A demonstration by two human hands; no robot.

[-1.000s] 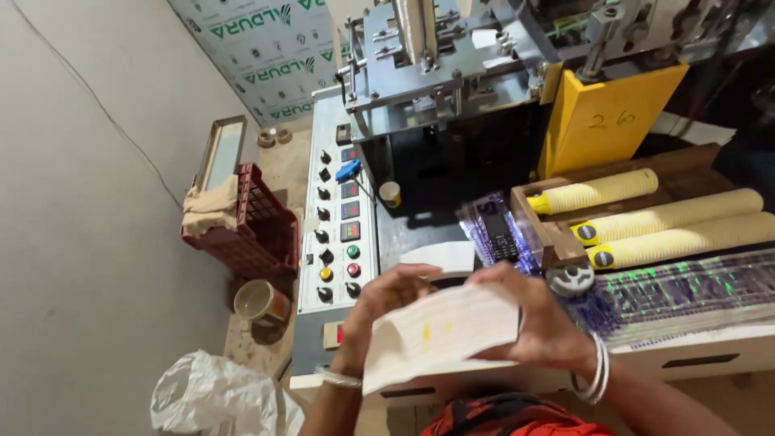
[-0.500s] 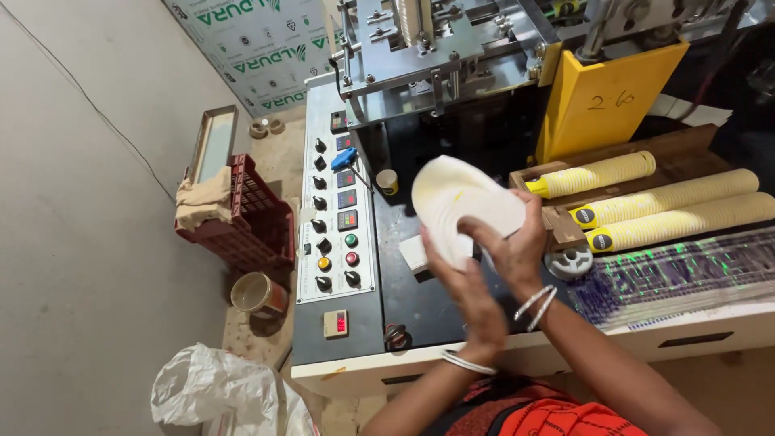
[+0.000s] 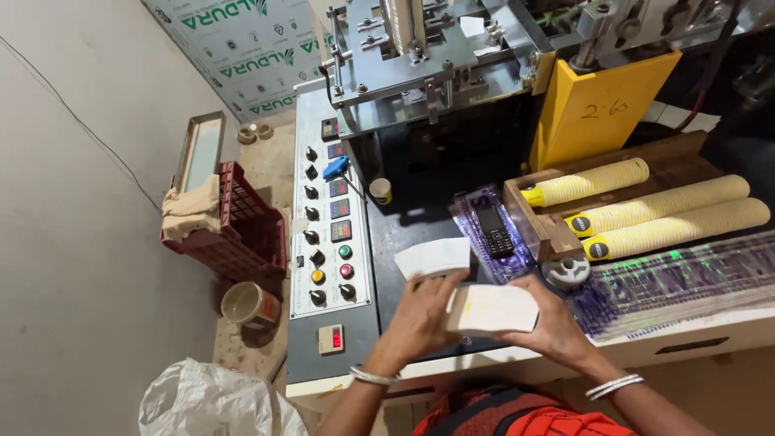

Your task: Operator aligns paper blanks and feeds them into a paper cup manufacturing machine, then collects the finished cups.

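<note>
Both hands were on a stack of white paper blanks [image 3: 494, 309], held low over the front edge of the machine tabletop [image 3: 412, 222]. Left hand [image 3: 421, 316] gripped the stack's left end, fingers clamped on it, thumb side up. Right hand [image 3: 557, 321] cupped the right end from behind, fingers wrapped onto the stack; fingertips mostly hidden. Faint yellow print showed on the top blank.

A second, smaller pile of white blanks [image 3: 433, 257] lay on the tabletop just beyond the left hand, apart from the held stack. A black handset [image 3: 492, 232] lay on a clear printed sleeve [image 3: 484, 242] just behind that. Right of it, a wooden tray [image 3: 539, 229] held long nested rows of yellow paper cups [image 3: 662, 214] lying on their sides. A single paper cup [image 3: 380, 190] stood upright near the control panel [image 3: 329, 242], left of the hands. On the floor further left: red crate [image 3: 242, 226], small bucket [image 3: 250, 305], white plastic bag [image 3: 206, 402].
</note>
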